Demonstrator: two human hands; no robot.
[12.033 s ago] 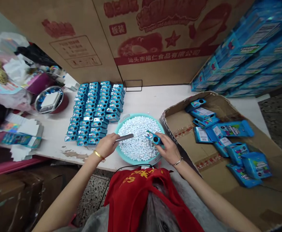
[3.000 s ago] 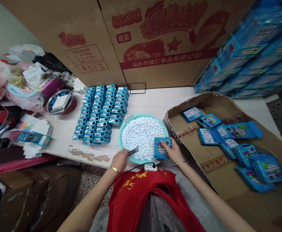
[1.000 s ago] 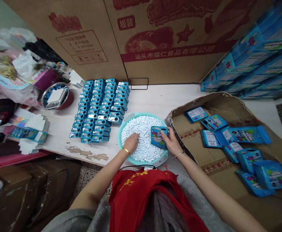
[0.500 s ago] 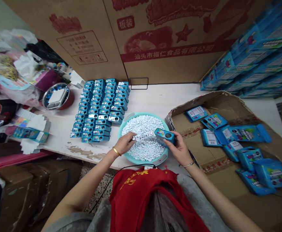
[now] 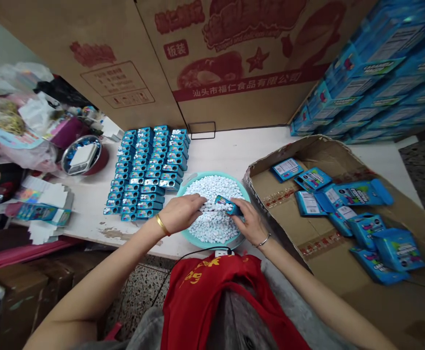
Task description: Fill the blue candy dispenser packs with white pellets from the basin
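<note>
A turquoise basin (image 5: 184, 234) full of small pale candies (image 5: 212, 228) stands in front of me. My right hand (image 5: 249, 221) grips a small blue candy box (image 5: 226, 205) with a round hole in its top. The box is tilted low over the candies, and some white candies show at its opening. My left hand (image 5: 182, 212) is over the basin's left side, its fingers curled together close to the candies. What its fingertips hold, if anything, is hidden. Left of the basin, several rows of similar blue boxes (image 5: 145, 182) stand close together, some with candies on top.
At right, an open cardboard carton (image 5: 281, 194) contains several blue packs (image 5: 312, 180). Stacked blue cartons (image 5: 365, 92) rise behind it. A large printed cardboard box (image 5: 212, 107) stands at the back. A metal bowl (image 5: 103, 158) with a white scale (image 5: 83, 158) sits at left.
My right hand has brought the box left and lower over the candies, tilting it. My left hand has turned, its back now more upward. The view has shifted slightly.
</note>
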